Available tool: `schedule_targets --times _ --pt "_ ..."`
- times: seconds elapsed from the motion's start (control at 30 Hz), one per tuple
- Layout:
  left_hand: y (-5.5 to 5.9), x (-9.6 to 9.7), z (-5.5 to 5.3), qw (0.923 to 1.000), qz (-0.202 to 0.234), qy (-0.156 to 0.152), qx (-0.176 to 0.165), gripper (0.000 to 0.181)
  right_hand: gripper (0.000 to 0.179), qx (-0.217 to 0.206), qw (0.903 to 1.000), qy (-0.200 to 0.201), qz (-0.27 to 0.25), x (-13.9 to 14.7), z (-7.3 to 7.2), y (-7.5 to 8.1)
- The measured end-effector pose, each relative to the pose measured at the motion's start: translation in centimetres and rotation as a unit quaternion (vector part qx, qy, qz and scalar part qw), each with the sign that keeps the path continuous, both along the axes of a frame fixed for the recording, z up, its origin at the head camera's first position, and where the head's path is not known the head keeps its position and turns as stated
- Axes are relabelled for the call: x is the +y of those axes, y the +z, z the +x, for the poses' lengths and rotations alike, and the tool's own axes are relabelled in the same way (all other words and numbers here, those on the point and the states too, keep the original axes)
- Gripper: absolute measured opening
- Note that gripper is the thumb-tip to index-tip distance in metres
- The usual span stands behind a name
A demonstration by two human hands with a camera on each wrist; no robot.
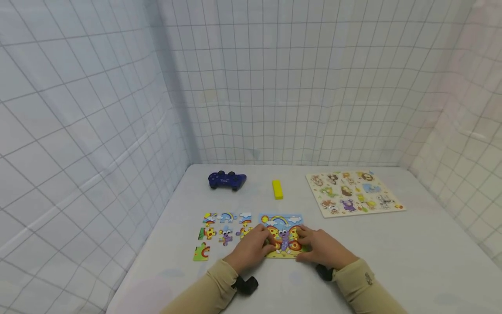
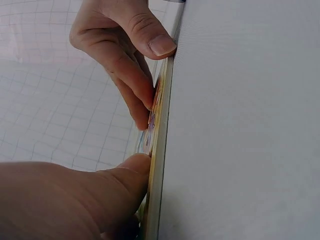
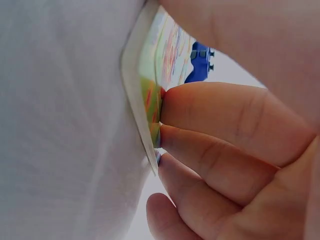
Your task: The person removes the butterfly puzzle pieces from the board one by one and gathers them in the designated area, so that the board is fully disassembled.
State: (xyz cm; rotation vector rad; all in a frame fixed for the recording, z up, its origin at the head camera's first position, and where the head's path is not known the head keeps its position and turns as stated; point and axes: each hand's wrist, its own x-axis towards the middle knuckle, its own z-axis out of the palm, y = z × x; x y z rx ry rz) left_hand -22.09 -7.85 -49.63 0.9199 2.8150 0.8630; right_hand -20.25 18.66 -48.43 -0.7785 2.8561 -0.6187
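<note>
A butterfly picture puzzle board [image 1: 284, 239] lies on the white table between both hands. My left hand [image 1: 252, 247] holds its left side, with the thumb over the picture near the front; some of those fingers are hidden. At the right side my right hand [image 1: 325, 248] grips the board. In the left wrist view, the right thumb touches the near edge of the board [image 2: 159, 150] while the fingers bend down onto the picture. The right wrist view shows several right fingers [image 3: 215, 107] against the board. Loose jigsaw pieces [image 1: 226, 235] are laid out in rows left of the left hand, which may cover some.
A blue game controller [image 1: 226, 180] sits at the back left. Behind the puzzle board lies a yellow block [image 1: 277, 189]. An animal puzzle board [image 1: 354, 194] rests at the back right. Grid-patterned cloth [image 1: 294, 87] hangs around the table's back and sides.
</note>
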Motion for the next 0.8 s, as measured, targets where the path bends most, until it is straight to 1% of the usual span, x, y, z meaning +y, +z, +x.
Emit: schedule_targets --times 0.1,0.33,0.43,0.6,0.8 --pt "-0.12 0.04 0.23 1.0 0.004 0.001 0.009 0.007 0.06 -0.002 1.0 -0.001 0.003 -0.08 0.13 -0.1" --pt "-0.3 0.16 0.13 0.9997 0.005 0.007 0.024 0.007 0.058 0.006 1.0 0.002 0.0 -0.17 0.12 0.26" --pt "-0.05 0.18 0.18 0.9998 0.01 0.008 0.018 0.006 0.057 0.008 0.9999 0.006 0.002 -0.16 0.13 0.37" --pt "0.3 0.2 0.2 0.9994 0.033 0.004 -0.005 0.008 0.056 0.01 0.9999 0.011 0.005 -0.13 0.15 0.35" --pt "0.29 0.0 -0.02 0.9981 0.061 0.0 -0.005 0.008 0.058 0.017 0.9998 0.013 -0.003 0.01 0.22 0.38"
